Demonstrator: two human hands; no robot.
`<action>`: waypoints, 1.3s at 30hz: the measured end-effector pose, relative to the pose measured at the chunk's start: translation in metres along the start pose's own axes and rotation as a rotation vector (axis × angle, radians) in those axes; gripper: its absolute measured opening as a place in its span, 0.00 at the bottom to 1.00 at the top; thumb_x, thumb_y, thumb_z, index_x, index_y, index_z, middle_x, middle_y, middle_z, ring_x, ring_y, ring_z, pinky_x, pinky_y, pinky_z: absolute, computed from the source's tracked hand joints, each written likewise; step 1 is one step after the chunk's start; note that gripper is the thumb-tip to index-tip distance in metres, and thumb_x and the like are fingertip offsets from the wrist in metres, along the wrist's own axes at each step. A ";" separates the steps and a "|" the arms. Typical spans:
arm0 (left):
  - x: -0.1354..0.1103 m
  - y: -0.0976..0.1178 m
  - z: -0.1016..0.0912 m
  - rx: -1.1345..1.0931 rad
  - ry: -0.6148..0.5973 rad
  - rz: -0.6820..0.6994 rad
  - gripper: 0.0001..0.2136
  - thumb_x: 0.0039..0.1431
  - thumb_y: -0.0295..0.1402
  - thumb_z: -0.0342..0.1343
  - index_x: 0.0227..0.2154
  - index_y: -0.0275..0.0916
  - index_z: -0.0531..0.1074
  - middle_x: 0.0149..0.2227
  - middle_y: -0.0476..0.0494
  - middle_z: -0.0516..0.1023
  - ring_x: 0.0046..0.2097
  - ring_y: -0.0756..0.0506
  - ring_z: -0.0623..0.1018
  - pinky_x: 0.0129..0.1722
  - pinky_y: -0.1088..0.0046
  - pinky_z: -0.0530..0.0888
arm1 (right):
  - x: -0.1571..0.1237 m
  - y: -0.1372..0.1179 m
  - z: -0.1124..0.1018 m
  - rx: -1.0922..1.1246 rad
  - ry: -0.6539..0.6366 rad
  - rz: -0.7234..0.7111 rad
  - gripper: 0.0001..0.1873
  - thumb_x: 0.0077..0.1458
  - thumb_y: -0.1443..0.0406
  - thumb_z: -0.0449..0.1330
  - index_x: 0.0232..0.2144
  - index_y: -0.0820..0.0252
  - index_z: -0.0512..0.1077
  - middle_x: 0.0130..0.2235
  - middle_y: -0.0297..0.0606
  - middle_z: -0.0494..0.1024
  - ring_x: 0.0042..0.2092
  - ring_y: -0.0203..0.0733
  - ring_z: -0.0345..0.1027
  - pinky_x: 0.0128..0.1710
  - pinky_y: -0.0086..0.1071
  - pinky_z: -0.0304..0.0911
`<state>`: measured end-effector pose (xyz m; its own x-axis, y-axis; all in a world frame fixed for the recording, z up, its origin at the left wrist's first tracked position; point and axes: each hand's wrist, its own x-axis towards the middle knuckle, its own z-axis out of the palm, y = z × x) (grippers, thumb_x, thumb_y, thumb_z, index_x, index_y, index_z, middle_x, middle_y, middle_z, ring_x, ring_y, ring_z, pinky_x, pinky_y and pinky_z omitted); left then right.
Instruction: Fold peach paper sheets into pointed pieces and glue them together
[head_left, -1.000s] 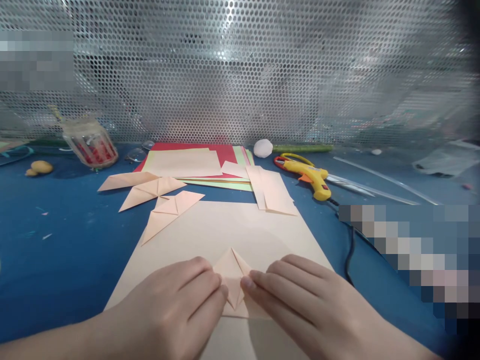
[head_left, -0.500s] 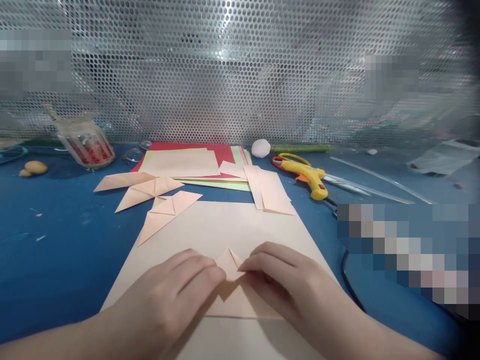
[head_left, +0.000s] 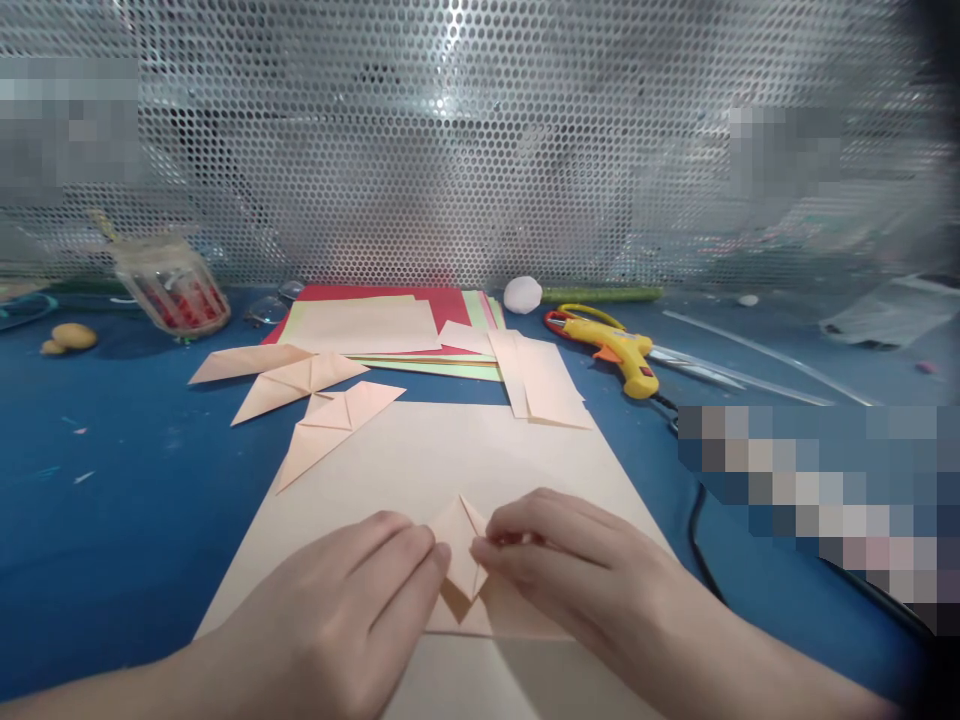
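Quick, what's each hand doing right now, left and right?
Left hand: closed, holding the left edge of the small, diamond-shaped, folded peach paper.
Right hand: closed, pinching the same paper's right edge.

Folded peach paper [head_left: 459, 545], its lower point [head_left: 471, 590] nearer the person than half a second ago.

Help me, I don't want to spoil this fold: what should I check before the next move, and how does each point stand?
1. Left hand on the left side of the folded paper: ok.
2. Right hand on its right side: ok.
3. Side corners even: cannot tell; the hands cover them.
4. Yellow glue gun apart from both hands: ok, it lies beyond the right one.
5. Other folded pieces apart from both hands: ok, they lie beyond the left one.
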<state>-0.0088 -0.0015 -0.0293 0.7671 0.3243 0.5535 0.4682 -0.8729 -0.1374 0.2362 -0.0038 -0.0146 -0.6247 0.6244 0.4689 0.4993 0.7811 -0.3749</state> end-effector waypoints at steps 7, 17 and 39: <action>0.000 0.004 -0.004 0.071 -0.021 0.074 0.18 0.64 0.16 0.40 0.48 0.30 0.73 0.41 0.37 0.83 0.43 0.40 0.79 0.48 0.63 0.76 | 0.004 -0.005 -0.014 -0.144 -0.151 -0.143 0.23 0.71 0.73 0.42 0.39 0.60 0.77 0.33 0.41 0.78 0.34 0.41 0.70 0.35 0.33 0.68; 0.018 0.006 -0.017 0.141 0.071 0.093 0.24 0.73 0.17 0.35 0.35 0.36 0.78 0.35 0.48 0.85 0.36 0.47 0.81 0.42 0.72 0.74 | 0.002 -0.006 -0.011 -0.284 -0.084 -0.256 0.23 0.70 0.75 0.43 0.39 0.73 0.78 0.28 0.41 0.75 0.29 0.42 0.64 0.31 0.38 0.64; 0.019 0.006 -0.015 0.158 0.107 0.114 0.27 0.74 0.18 0.33 0.32 0.37 0.78 0.33 0.51 0.85 0.36 0.48 0.80 0.45 0.71 0.71 | 0.003 -0.009 -0.012 -0.257 -0.071 -0.295 0.30 0.71 0.75 0.37 0.37 0.69 0.80 0.30 0.42 0.80 0.32 0.41 0.69 0.38 0.34 0.68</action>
<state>0.0020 -0.0058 -0.0073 0.7722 0.1790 0.6097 0.4502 -0.8312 -0.3262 0.2371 -0.0090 -0.0001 -0.7992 0.3791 0.4665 0.4208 0.9070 -0.0161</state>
